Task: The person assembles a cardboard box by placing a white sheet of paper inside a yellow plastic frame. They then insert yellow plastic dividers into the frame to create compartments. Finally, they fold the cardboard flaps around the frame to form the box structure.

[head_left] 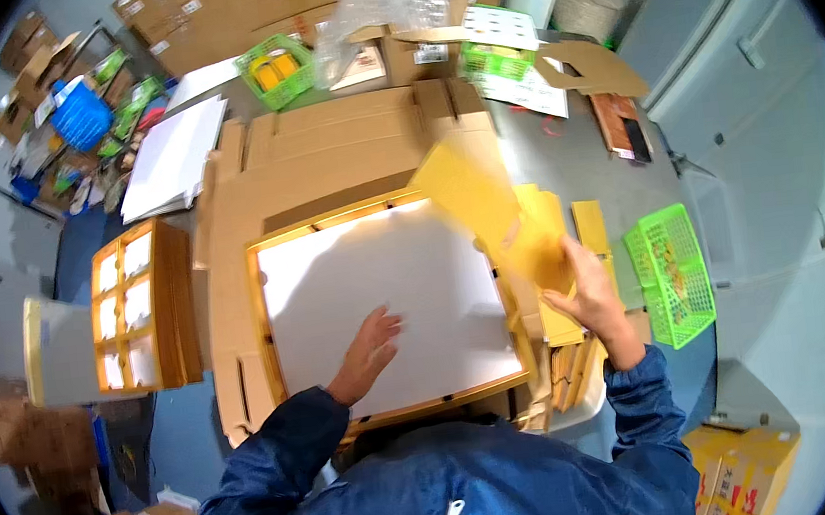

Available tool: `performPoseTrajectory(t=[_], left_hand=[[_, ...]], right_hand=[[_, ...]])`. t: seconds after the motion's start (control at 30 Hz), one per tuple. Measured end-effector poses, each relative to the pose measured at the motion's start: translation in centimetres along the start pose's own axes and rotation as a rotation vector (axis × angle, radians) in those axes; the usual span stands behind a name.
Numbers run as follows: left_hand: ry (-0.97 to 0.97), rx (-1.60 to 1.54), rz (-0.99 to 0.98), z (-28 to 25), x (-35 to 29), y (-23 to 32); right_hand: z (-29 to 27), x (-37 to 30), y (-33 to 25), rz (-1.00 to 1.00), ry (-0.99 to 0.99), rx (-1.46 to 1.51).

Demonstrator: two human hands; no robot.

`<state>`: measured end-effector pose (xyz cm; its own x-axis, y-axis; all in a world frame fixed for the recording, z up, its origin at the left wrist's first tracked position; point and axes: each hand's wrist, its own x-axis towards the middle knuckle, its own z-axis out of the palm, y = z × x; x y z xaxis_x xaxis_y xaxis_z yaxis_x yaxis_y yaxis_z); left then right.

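Note:
A shallow tray-like frame with a golden wooden rim [262, 324] lies in front of me, a white panel [384, 271] filling it. Over that panel's lower middle hovers my left hand [367, 353], fingers apart and nothing in them; whether it touches is unclear. My right hand [589, 294] grips a flat yellow board [470, 186] at the frame's right side. The board is smeared by motion and its far end overlaps the frame's upper right corner. Beneath and beside it lie more yellow boards [543, 206] in a pile.
Flattened cardboard [329, 135] spreads under the frame. Stacked divided wooden frames [176, 302] stand at left. A green basket [674, 275] sits at right, wooden strips [570, 372] nearer me. At the back are another green basket [277, 71], bubble wrap [386, 4] and white sheets [176, 157].

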<state>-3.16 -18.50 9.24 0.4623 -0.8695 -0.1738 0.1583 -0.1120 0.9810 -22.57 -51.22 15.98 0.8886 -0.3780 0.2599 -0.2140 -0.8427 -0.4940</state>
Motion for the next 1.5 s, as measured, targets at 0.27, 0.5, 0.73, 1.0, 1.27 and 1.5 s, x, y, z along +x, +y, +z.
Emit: performPoseTrajectory(t=[0.27,0.5,0.73,1.0,1.27,1.5], left_hand=[[0.267,-0.596,-0.045,4.1,-2.0,2.0],[0.208,-0.632,-0.095,4.0,-4.9,2.7],[0.144,-0.492,-0.212,2.3,-6.9,1.9],[0.056,-0.183,-0.116,2.6,-7.7,0.7],[0.105,-0.693,-0.176,2.8,-7.4,0.4],[-0.03,-0.808,-0.15,2.8,-6.6,1.4]], right_hand=[[3.8,0.2,-13.1,-0.341,-0.25,-0.03],[8.0,-1.4,-16.3,-0.203,-0.445,-0.072],[8.7,-2.3,-16.3,-0.145,-0.47,-0.2],[11.8,-4.0,-17.9,-0.192,-0.133,0.071],[12.2,-4.9,-18.4,-0.185,-0.097,0.083],[11.0,-4.2,-18.7,0.01,-0.273,0.129]])
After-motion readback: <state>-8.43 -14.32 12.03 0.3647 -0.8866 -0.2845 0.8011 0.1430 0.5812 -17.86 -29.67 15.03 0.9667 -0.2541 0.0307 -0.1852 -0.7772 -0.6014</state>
